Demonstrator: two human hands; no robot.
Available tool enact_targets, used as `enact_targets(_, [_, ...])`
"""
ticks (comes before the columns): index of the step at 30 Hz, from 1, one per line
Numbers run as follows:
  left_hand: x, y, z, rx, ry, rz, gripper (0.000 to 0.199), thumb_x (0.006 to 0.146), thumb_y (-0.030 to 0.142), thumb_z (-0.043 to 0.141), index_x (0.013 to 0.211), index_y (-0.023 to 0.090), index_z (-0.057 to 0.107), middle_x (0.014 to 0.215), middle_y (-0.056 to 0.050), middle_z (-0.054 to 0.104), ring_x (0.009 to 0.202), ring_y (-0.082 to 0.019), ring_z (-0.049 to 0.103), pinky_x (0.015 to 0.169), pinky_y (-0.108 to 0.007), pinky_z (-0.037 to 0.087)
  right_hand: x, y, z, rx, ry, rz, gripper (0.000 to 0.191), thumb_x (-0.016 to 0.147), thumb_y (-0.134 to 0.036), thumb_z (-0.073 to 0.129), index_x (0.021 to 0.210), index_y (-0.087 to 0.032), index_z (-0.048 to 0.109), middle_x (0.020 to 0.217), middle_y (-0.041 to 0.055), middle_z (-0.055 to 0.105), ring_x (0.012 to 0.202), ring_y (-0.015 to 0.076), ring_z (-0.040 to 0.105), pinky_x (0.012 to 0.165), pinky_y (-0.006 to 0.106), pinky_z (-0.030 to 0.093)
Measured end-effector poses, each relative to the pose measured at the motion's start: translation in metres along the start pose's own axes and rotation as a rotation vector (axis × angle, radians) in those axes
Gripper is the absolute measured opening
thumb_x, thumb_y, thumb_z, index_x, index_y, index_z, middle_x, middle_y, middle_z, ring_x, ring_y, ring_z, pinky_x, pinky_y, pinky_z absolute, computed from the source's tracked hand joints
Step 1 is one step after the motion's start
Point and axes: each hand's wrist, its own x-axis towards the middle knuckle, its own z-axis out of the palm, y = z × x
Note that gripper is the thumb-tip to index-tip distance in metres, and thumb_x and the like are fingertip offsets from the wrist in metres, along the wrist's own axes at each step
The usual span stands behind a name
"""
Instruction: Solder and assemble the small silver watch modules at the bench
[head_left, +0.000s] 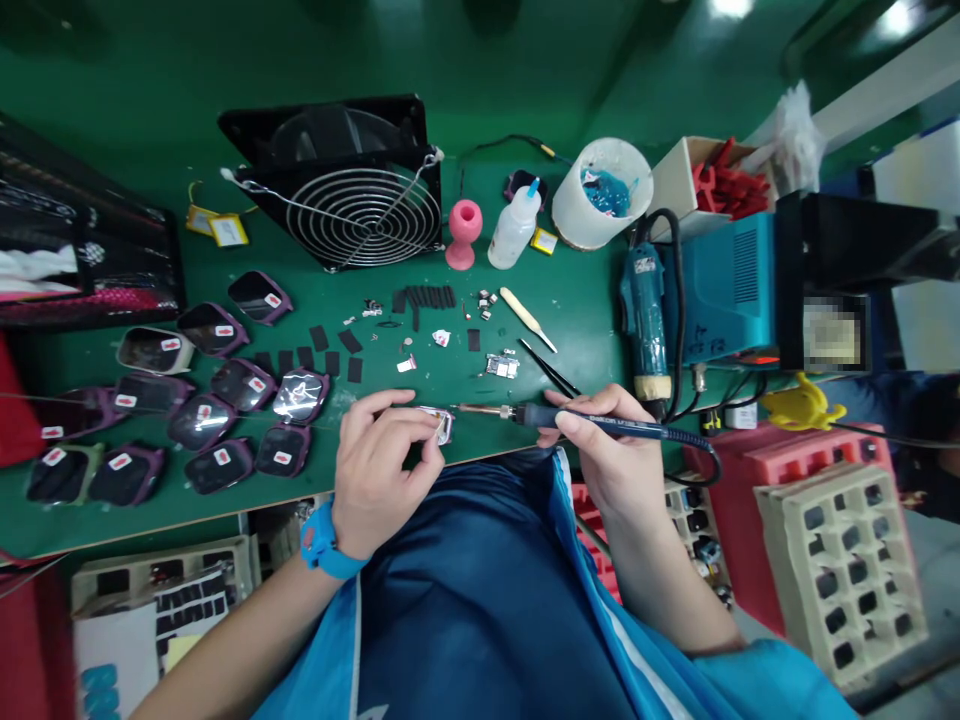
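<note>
My right hand (611,450) is wrapped round the dark handle of a soldering iron (592,420), whose metal tip points left. Close to that tip lies a small watch case (442,425) at the bench's front edge. The fingers of my left hand (386,470) are bent over this case and pressed on it, partly hiding it. A blue band circles my left wrist. Behind the iron are tweezers (550,368), a small circuit board (502,366) and a cream-handled tool (529,318).
Several watch cases (202,420) with arrow stickers cover the left. A fan (360,190), pink holder (464,235), bottle (515,228) and white cup (600,195) stand behind. At right are a hot-air tool (646,320) and blue station (731,290).
</note>
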Motion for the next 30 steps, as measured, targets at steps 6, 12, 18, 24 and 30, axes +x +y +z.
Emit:
enact_targets(6, [0.0017, 0.0010, 0.0000, -0.012, 0.003, 0.003, 0.027, 0.083, 0.001, 0.069, 0.091, 0.025, 0.060, 0.090, 0.001, 0.077, 0.103, -0.025, 0.069, 0.093, -0.045, 0.058, -0.0004, 0.0012, 0.0004, -0.046, -0.005, 0.018, 0.024, 0.079, -0.025, 0.088, 0.074, -0.024, 0.064, 0.064, -0.0074, 0.075, 0.057, 0.0163, 0.074, 0.111, 0.050, 0.052])
enact_targets(12, [0.0012, 0.0003, -0.0004, 0.000, 0.000, 0.008, 0.024, 0.084, 0.003, 0.069, 0.091, 0.024, 0.059, 0.091, 0.001, 0.076, 0.104, -0.024, 0.069, 0.095, -0.045, 0.058, -0.0014, 0.0017, 0.0005, -0.054, -0.010, 0.024, 0.024, 0.080, -0.026, 0.088, 0.074, -0.024, 0.064, 0.064, -0.0081, 0.075, 0.057, 0.0154, 0.074, 0.112, 0.049, 0.052])
enact_targets(18, [0.0011, 0.0002, 0.0003, 0.000, 0.004, 0.003, 0.025, 0.083, 0.003, 0.069, 0.091, 0.025, 0.059, 0.091, 0.001, 0.076, 0.105, -0.024, 0.069, 0.094, -0.045, 0.059, -0.0009, 0.0010, 0.0011, -0.065, -0.009, 0.026, 0.025, 0.080, -0.027, 0.088, 0.074, -0.024, 0.064, 0.063, -0.0074, 0.075, 0.057, 0.0162, 0.074, 0.112, 0.050, 0.052])
enact_targets(24, [-0.0002, -0.0002, 0.0001, 0.009, -0.006, -0.005, 0.025, 0.083, 0.003, 0.069, 0.091, 0.024, 0.059, 0.091, 0.000, 0.076, 0.105, -0.025, 0.069, 0.093, -0.047, 0.059, -0.0011, 0.0003, 0.0012, -0.065, -0.001, 0.041, 0.025, 0.079, -0.028, 0.088, 0.073, -0.024, 0.064, 0.063, -0.0071, 0.075, 0.061, 0.0183, 0.077, 0.113, 0.051, 0.051])
enact_targets(30, [0.0000, 0.0003, 0.0007, 0.009, -0.012, -0.006, 0.023, 0.084, 0.004, 0.068, 0.091, 0.024, 0.059, 0.091, 0.001, 0.076, 0.105, -0.024, 0.069, 0.094, -0.046, 0.058, -0.0008, -0.0005, 0.0017, -0.071, -0.006, 0.038, 0.025, 0.080, -0.027, 0.087, 0.073, -0.024, 0.063, 0.063, -0.0062, 0.076, 0.059, 0.0179, 0.076, 0.113, 0.051, 0.051])
